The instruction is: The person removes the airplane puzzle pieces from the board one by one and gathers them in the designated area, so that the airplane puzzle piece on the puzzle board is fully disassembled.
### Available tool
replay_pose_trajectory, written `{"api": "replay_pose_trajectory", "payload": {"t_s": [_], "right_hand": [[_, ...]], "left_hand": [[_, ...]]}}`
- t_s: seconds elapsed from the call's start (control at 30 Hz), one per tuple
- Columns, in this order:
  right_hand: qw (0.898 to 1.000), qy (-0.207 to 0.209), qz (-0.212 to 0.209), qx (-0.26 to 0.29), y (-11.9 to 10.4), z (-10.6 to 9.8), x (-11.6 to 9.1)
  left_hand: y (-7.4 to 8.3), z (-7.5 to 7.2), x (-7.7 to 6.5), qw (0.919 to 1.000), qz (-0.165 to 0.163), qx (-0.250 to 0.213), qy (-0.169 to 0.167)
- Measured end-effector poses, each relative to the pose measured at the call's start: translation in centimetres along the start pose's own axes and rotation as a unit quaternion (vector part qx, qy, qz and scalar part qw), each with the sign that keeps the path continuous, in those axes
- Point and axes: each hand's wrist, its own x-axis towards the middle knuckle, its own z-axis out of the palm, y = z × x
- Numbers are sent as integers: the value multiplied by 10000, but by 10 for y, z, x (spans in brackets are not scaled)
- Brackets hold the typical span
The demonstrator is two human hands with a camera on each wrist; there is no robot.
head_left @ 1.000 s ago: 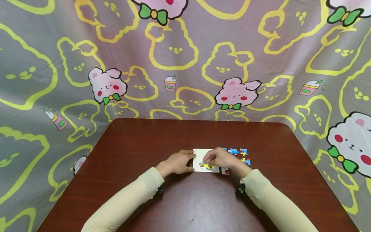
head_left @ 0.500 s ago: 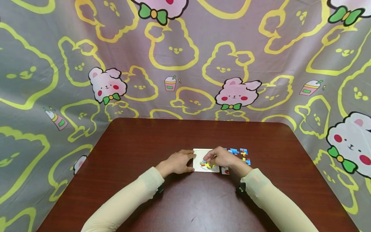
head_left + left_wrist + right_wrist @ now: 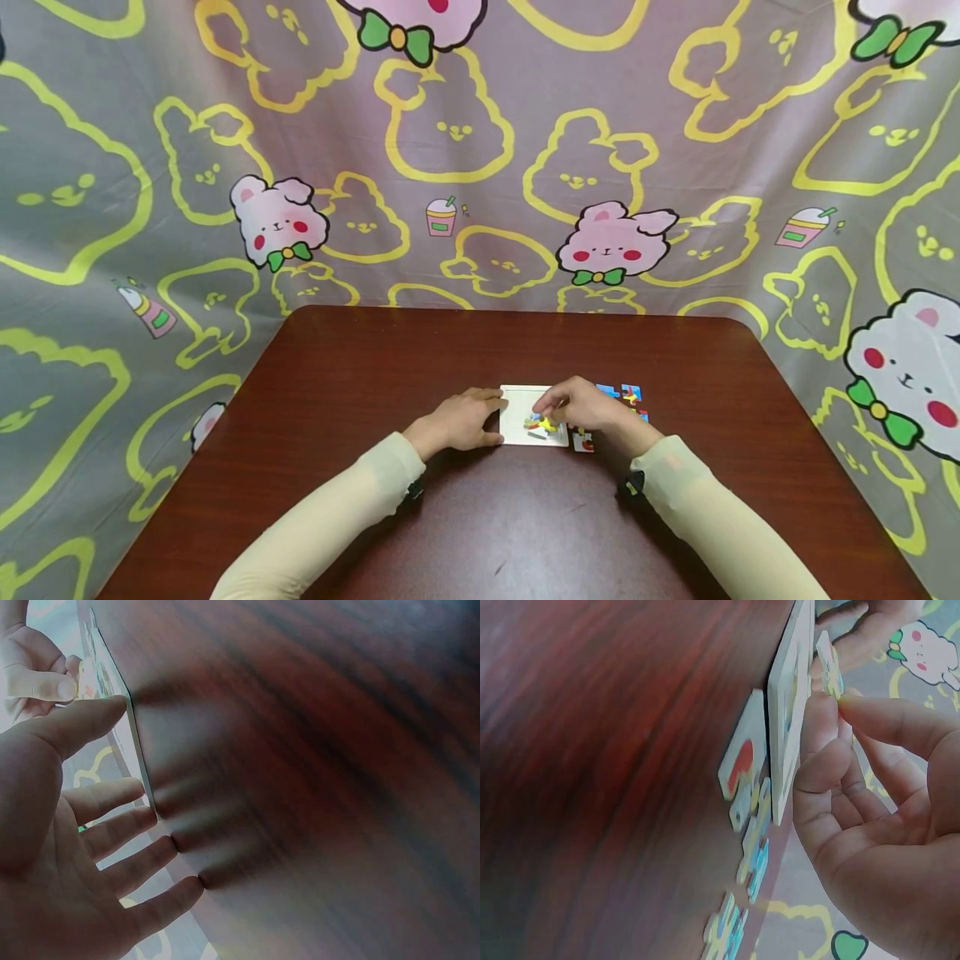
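A pale puzzle tray [image 3: 514, 417] with a thin raised rim lies flat on the table. My left hand [image 3: 459, 421] rests at its left side, and in the left wrist view its straight fingers [image 3: 112, 796] and thumb touch the tray's edge. Over the tray's right half is my right hand [image 3: 579, 403]. It pinches a jigsaw piece [image 3: 828, 666] between thumb and index finger, the other fingers curled in. In the head view the piece shows yellow, red, blue and white and overlaps the tray.
Several loose jigsaw pieces lie right of the tray, partly hidden by my right hand and forearm: a piece with a red shape [image 3: 741, 759], a blue one [image 3: 606, 390] and a blue-and-red one [image 3: 632, 392]. A patterned curtain [image 3: 480, 192] encloses the dark wooden table [image 3: 420, 350].
My right hand has shifted slightly to the right, and the jigsaw piece has moved a little right with it and turned. My left hand stays at the tray's edge.
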Motion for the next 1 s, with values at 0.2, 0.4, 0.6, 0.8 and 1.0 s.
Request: {"api": "replay_pose_trajectory", "payload": {"t_s": [0.2, 0.4, 0.6, 0.8, 1.0], "right_hand": [[10000, 7, -49, 1, 4, -8, -7], [9997, 68, 113, -223, 10, -16, -16], [9995, 69, 310, -68, 18, -26, -26], [9992, -83, 395, 67, 26, -35, -35], [9984, -149, 538, -51, 31, -43, -43]], "left_hand": [[0, 1, 0, 10000, -14, 6, 7], [0, 1, 0, 10000, -42, 17, 17], [1, 0, 0, 10000, -57, -3, 22], [1, 0, -1, 10000, -64, -22, 14], [1, 0, 0, 10000, -46, -35, 42]]}}
